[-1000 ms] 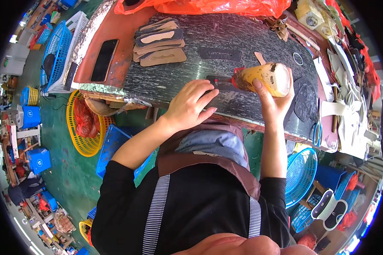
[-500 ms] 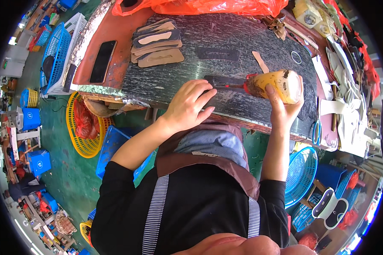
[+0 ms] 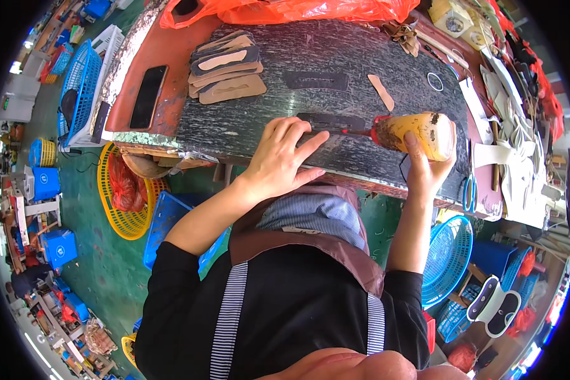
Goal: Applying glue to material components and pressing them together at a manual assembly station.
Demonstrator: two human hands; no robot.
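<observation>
My right hand [image 3: 429,166] is wrapped round a yellowish squeeze bottle [image 3: 421,134] with dark smears, tipped on its side. Its red nozzle points left, with the thin tip over a dark, strip-shaped piece [image 3: 342,120] lying on the bench. My left hand [image 3: 278,155] rests at that piece's left end, fingers apart and fingertips on or beside it. A similar dark piece [image 3: 316,80] with a slot outline lies just beyond. At the far left, several tan and dark cut pieces [image 3: 233,90] overlap in a stack. A narrow tan strip [image 3: 381,92] lies beyond the bottle.
A black phone [image 3: 149,96] lies on the bench's reddish left side. Orange-red plastic [image 3: 310,9] covers the far edge. Blue-handled scissors [image 3: 469,192] and pale cut sheets [image 3: 519,158] are at the right. Yellow [image 3: 111,209] and blue baskets [image 3: 449,259] stand below.
The bottle has shifted slightly right along the dark piece. My left index finger is stretched out further over it. The whole view has moved a little.
</observation>
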